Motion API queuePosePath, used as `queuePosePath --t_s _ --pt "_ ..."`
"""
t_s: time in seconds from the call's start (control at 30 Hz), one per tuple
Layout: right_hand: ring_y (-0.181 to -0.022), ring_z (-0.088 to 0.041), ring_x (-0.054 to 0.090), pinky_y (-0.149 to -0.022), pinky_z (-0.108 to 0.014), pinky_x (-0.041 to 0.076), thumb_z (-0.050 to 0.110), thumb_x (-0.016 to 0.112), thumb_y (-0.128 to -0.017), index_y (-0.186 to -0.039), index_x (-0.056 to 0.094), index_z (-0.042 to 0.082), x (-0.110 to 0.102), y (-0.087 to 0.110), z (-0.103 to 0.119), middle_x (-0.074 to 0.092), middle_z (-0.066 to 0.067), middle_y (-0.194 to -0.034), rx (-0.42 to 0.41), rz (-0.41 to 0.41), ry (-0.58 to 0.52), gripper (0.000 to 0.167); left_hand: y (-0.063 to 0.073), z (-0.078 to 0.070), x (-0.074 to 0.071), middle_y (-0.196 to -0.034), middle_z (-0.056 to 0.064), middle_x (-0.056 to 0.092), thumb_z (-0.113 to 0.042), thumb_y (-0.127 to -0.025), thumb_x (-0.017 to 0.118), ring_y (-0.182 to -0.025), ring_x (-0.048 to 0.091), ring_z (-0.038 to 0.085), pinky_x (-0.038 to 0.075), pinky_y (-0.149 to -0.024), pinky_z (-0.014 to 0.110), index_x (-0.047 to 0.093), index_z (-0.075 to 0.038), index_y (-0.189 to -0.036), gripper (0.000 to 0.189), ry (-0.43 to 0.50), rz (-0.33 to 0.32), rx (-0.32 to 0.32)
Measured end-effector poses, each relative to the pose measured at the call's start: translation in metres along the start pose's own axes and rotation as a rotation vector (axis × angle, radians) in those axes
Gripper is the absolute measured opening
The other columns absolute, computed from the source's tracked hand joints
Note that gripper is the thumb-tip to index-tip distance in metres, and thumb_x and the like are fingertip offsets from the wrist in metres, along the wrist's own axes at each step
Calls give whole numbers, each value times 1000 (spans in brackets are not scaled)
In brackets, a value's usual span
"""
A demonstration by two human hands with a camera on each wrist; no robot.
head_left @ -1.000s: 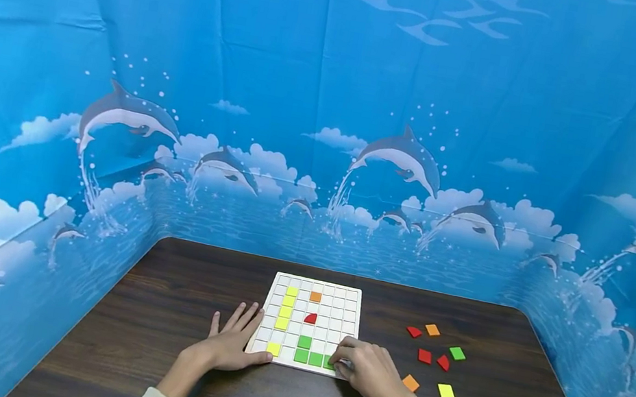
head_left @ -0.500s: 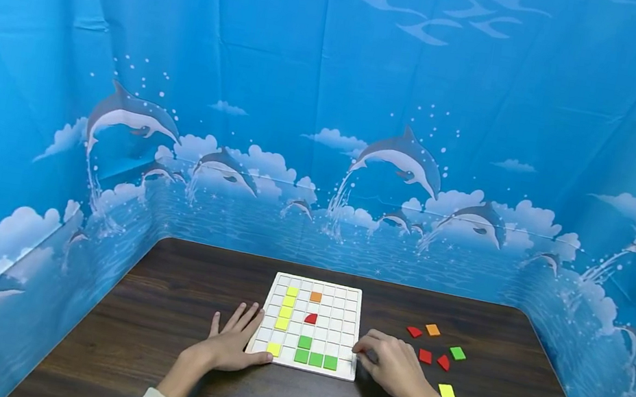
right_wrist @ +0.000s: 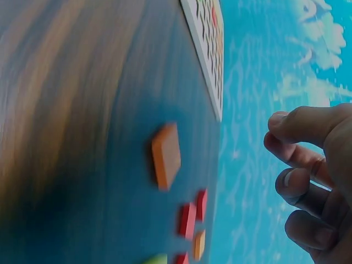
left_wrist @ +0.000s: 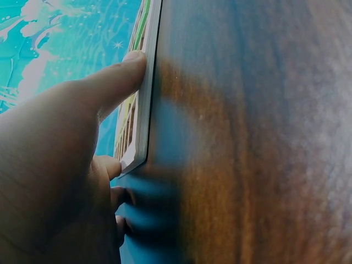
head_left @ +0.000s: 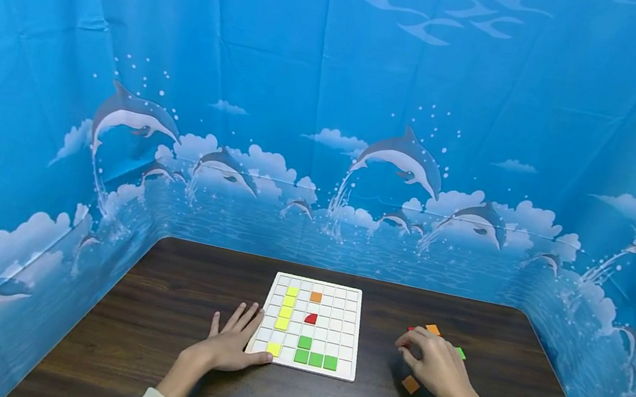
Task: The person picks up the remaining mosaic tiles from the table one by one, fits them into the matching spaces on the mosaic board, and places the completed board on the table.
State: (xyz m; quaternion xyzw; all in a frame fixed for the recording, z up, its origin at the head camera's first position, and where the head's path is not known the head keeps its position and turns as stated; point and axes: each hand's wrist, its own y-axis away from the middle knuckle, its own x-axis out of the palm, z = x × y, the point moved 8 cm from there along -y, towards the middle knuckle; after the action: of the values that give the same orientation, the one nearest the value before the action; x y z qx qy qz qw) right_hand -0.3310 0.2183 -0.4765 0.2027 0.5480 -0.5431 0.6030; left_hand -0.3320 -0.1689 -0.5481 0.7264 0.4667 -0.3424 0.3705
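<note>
A white gridded board lies on the table. My left hand rests spread at its left front corner, thumb on the front edge; the left wrist view shows that thumb against the rim. On the board are several green squares, several yellow squares, an orange square and a red quarter-round tile. Over the loose tiles to the right hovers my right hand, fingers loosely bent, nothing between them. Just below its fingertips lies an orange tile. The hand hides some loose tiles.
Another loose orange tile, a green one and red tiles lie around the right hand. The dark wood table is enclosed by a blue dolphin-print curtain.
My right hand has let go of a green square at the board's front row and moved right, over the loose tiles. The left hand has stayed put.
</note>
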Motion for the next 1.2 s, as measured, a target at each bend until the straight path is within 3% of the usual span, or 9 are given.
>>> queuePosePath --t_s 0.13,0.47,0.63,0.87,1.2 --pt "-53 -2 37 -47 -23 28 15 87 -90 -97 81 22 -10 4 -23 78 3 -100 75 -4 11 11 0 1 0 -181 14 10 -75 -93 62 -167 1 41 -14 -122 79 20 -11 -172 110 13 -3 2" --pt "-63 -8 55 -49 -27 37 14 84 -92 -101 82 18 -24 14 -68 77 0 -102 183 14 37 10 -1 4 3 -181 13 8 -81 -92 59 -167 -2 41 -14 -120 81 18 -14 -173 113 -10 -13 12" --pt "-67 -11 58 -52 -30 42 14 81 -94 -104 82 16 -22 17 -91 77 -7 -107 218 27 46 10 0 5 2 -181 13 9 -80 -91 62 -167 0 41 -13 -121 80 20 -13 -172 113 -10 -6 -9" --pt "-79 -23 69 -60 -45 54 17 81 -94 -106 80 13 -16 21 -120 74 -12 -109 298 78 71 13 -10 18 12 -182 7 8 -88 -88 56 -168 -1 36 -13 -124 77 18 -18 -173 117 -20 -25 -7" --pt "-78 -28 68 -59 -48 54 19 82 -94 -107 80 11 -6 24 -137 72 -13 -104 366 150 117 16 -2 3 1 -181 13 9 -72 -95 64 -168 1 40 -11 -121 81 19 -13 -173 107 -12 -4 -1"
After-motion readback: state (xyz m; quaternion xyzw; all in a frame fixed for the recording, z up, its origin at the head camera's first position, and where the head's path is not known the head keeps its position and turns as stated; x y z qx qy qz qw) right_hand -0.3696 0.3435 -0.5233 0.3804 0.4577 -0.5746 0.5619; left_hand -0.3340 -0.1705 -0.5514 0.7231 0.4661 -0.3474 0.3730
